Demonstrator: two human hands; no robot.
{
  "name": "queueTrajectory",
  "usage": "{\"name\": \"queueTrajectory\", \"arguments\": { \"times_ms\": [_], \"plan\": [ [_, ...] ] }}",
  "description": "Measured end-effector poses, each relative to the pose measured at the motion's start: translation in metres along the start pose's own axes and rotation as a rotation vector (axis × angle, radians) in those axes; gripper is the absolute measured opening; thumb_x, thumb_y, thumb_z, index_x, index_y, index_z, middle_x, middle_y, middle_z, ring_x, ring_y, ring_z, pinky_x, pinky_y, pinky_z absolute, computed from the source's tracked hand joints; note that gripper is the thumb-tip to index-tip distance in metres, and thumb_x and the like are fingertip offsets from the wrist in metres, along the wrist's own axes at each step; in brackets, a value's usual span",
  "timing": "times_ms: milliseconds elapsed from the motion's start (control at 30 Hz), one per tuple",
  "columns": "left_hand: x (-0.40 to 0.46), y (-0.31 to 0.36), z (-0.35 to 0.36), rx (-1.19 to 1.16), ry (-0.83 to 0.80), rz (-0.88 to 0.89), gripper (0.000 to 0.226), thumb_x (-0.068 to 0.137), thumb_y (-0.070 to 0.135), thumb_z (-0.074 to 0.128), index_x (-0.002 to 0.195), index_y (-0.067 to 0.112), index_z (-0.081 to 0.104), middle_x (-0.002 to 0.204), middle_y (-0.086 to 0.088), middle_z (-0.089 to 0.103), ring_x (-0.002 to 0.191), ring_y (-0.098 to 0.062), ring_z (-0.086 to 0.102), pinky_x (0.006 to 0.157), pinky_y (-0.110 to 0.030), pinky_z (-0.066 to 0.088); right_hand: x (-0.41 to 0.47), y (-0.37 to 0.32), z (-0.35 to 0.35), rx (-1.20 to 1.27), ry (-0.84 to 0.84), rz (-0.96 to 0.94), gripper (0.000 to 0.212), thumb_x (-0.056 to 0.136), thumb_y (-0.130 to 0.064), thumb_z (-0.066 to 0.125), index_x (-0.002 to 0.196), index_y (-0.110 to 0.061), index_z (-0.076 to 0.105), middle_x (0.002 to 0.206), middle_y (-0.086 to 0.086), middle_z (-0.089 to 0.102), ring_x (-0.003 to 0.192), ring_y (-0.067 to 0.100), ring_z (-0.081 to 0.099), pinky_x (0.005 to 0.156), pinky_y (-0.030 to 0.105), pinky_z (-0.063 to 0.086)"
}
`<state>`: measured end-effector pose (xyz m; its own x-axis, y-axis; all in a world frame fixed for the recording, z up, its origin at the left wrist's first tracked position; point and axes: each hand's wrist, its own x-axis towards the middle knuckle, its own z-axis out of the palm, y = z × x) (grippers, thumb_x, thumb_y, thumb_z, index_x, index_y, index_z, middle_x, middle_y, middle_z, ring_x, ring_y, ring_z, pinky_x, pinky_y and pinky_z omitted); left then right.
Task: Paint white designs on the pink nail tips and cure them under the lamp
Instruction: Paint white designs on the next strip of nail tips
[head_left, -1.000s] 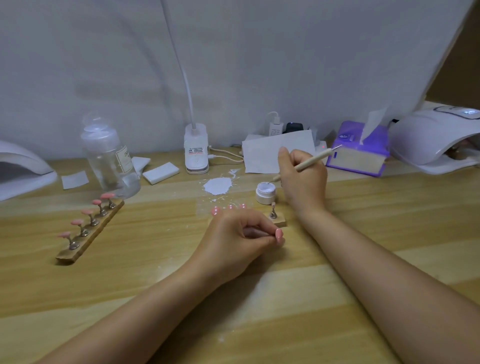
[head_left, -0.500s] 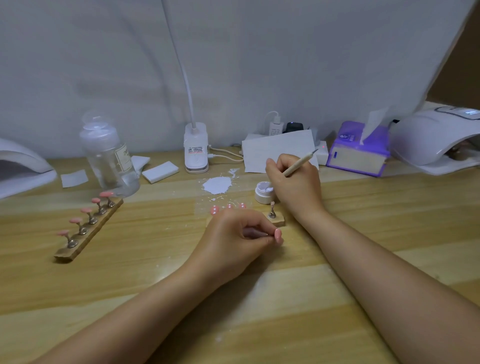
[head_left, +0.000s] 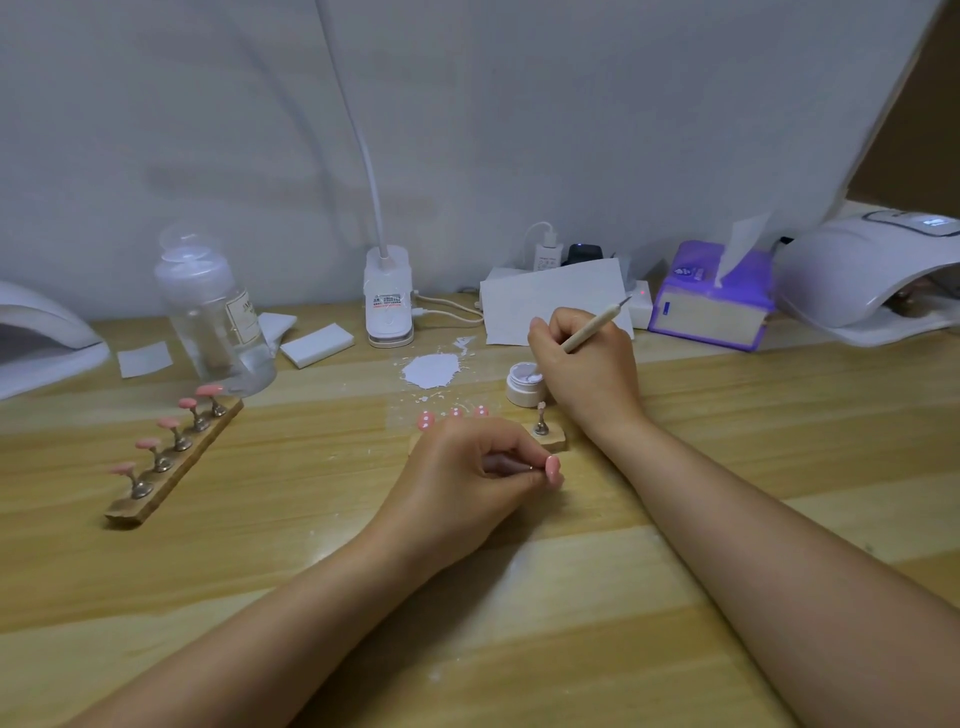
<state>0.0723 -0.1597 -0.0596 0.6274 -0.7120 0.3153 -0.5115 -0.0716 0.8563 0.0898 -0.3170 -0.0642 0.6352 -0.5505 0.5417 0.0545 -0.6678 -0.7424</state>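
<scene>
Right hand grips a wooden dotting pen, its lower end over the small white paint jar; the tip itself is hidden behind the fingers. Left hand, fingers curled, pinches a pink nail tip on its stand, apparently by the stem. Behind this hand, three dotted pink tips sit on a wooden holder. At left, a second holder carries five plain pink tips. A curing lamp stands at far right.

Pink nail tips, seemingly white-dotted
</scene>
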Motion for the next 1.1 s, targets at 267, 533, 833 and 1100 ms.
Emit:
{"name": "queueTrajectory", "arguments": {
  "times_ms": [267,533,833,1100],
  "plan": [
    [0.000,-0.001,0.000,-0.014,0.003,-0.001,0.023,0.073,0.001,0.072,0.063,0.021,0.067,0.073,-0.003,0.070,0.067,0.001,0.065,0.068,-0.009,0.049,0.000,-0.001,0.000,0.067,0.046,0.000,0.049,0.088,-0.023,0.056,0.048,-0.019,0.027,0.044,-0.003,0.031,0.050,0.020,0.043,0.053,0.030,0.030],
    [0.000,-0.001,0.000,-0.023,0.009,-0.043,0.024,0.073,0.002,0.072,0.062,0.023,0.067,0.068,0.007,0.070,0.068,0.001,0.066,0.070,-0.016,0.051,0.003,-0.033,-0.021,0.584,0.175,0.109,0.043,0.094,-0.031,0.050,0.057,-0.009,0.046,0.038,-0.004,0.048,0.038,0.004,0.046,0.045,0.014,0.038],
    [0.000,-0.003,0.000,-0.054,0.022,-0.093,0.012,0.076,0.009,0.071,0.066,0.014,0.069,0.067,-0.003,0.072,0.064,-0.012,0.063,0.065,-0.027,0.049,-0.035,-0.050,-0.046,0.628,-0.085,0.194,0.035,0.080,-0.024,0.069,0.053,-0.020,0.047,0.040,-0.008,0.049,0.041,0.002,0.049,0.066,0.036,0.053],
    [0.000,-0.002,-0.001,-0.106,-0.020,-0.062,0.009,0.075,0.003,0.071,0.069,0.009,0.069,0.062,0.012,0.069,0.062,0.007,0.062,0.058,-0.005,0.042,-0.065,-0.036,-0.043,0.730,-0.097,0.335,0.046,0.078,-0.002,0.066,0.045,-0.017,0.037,0.031,-0.003,0.036,0.027,0.005,0.041,0.050,0.027,0.054]
  ]
}}
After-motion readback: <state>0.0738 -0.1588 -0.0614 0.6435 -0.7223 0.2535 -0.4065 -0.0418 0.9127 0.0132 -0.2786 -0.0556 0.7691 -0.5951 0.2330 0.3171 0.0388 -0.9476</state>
